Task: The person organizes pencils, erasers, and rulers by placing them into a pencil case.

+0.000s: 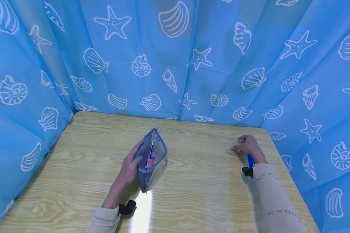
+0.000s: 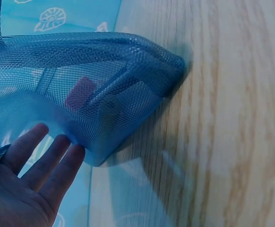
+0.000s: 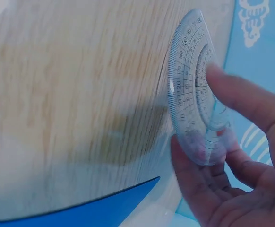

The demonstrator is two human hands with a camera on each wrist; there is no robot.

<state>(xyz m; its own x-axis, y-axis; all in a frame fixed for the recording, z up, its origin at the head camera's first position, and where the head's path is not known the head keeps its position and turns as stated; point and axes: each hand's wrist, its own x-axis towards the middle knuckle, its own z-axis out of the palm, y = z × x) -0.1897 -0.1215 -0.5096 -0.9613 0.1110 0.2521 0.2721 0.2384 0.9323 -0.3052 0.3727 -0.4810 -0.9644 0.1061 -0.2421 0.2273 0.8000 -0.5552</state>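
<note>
My left hand [image 1: 130, 166] grips a blue mesh pencil case [image 2: 114, 80] by its side, with the thumb over the rim and the other fingers along the outside. The case's zip top gapes open, and inside lie a pencil [image 1: 151, 149] and a pink item [image 1: 149, 162]. At the right of the table, my right hand [image 1: 249, 145] pinches a clear protractor [image 3: 187, 80] between thumb and fingers. The protractor is tilted up on edge close over the wood, its degree scale showing. Below that hand is a flat blue object [image 3: 85, 208] with a pointed corner, partly hidden by the wrist in the head view.
A light wood-grain table [image 1: 192, 191] spans the front. Blue curtains [image 1: 169, 64] with white shells and starfish hang along its back and both sides. Each wrist wears a small black camera [image 1: 127, 207]. Bright light reflects off the table near the left wrist.
</note>
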